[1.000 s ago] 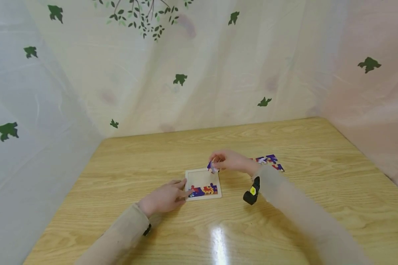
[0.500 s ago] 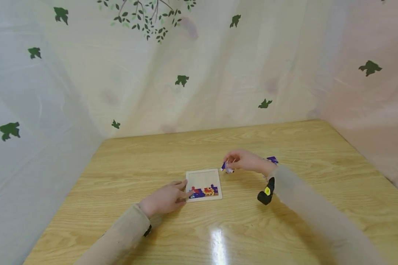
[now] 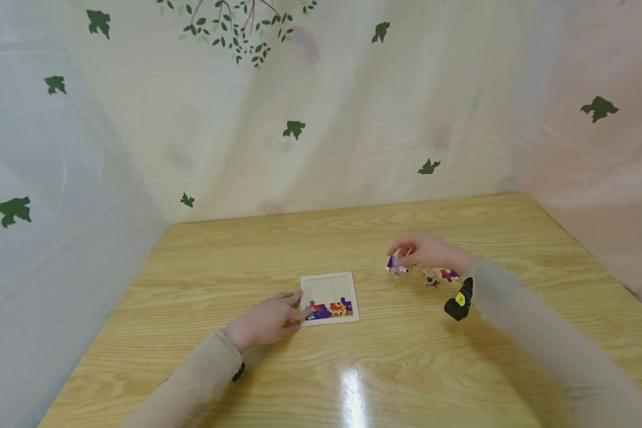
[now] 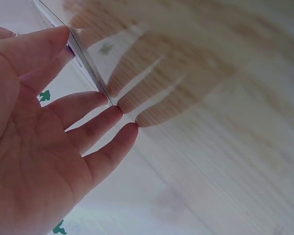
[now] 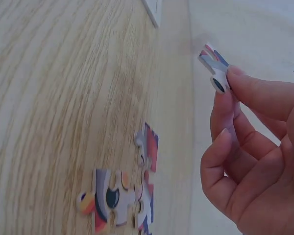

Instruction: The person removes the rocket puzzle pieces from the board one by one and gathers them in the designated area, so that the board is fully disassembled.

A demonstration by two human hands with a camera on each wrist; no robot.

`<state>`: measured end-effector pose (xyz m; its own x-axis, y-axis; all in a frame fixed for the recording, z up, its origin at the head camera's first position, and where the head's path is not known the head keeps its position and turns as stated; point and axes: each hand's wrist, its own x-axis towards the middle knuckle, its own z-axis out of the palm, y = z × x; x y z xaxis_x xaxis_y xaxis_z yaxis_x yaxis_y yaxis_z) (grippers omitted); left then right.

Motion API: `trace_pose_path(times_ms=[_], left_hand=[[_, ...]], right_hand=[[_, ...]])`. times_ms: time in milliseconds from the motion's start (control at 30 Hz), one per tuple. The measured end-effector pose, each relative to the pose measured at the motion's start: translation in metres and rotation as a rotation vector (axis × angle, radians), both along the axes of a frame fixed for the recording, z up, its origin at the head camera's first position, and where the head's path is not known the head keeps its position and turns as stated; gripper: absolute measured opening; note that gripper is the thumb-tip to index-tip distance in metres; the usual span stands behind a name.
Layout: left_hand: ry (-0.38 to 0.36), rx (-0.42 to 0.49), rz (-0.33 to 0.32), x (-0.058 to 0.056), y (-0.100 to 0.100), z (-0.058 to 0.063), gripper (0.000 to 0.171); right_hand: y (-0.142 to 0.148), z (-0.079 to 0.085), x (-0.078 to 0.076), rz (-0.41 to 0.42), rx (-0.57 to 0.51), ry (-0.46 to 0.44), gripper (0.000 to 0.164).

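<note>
Thumb and fingers of my right hand (image 3: 430, 249) pinch a purple and white jigsaw piece (image 3: 393, 265) above the table, right of the puzzle tray (image 3: 326, 288). The right wrist view shows the held piece (image 5: 217, 68) tilted, clear of the tabletop. My left hand (image 3: 264, 319) rests at the tray's left edge, fingers extended, one reaching over the frame. In the left wrist view, fingertips of the left hand (image 4: 49, 142) touch the table. A row of joined pieces (image 3: 329, 310), purple, red and orange, lies along the tray's near side; its far part shows bare wood.
Several loose jigsaw pieces (image 3: 431, 278) lie under and beside my right hand, partly hidden by it in the head view. The right wrist view shows loose pieces (image 5: 120, 198) close together on the wooden table (image 3: 235, 249). A pale curtain (image 3: 342, 89) hangs behind the table.
My right hand has moved right, from over the tray's far right corner to beside the loose pieces, with the jigsaw piece still in its fingers. My left hand has stayed at the tray.
</note>
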<state>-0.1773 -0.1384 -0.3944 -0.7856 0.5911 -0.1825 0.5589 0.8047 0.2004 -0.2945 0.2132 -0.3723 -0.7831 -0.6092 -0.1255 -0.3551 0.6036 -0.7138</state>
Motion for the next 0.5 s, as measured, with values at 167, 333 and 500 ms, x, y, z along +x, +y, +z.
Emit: trace_pose_path(times_ms=[167,333,500], left_hand=[[0.002,0.000,-0.007,-0.001,0.000,0.000,0.041],[0.006,-0.005,0.000,-0.002,0.001,-0.001,0.042],[0.008,-0.012,0.009,-0.003,0.001,-0.002,0.042]], right_hand=[[0.011,0.000,-0.003,0.083,0.007,0.033,0.030],[0.015,-0.004,-0.003,0.129,0.048,0.097,0.021],[0.015,-0.007,-0.001,0.137,0.083,0.155,0.017]])
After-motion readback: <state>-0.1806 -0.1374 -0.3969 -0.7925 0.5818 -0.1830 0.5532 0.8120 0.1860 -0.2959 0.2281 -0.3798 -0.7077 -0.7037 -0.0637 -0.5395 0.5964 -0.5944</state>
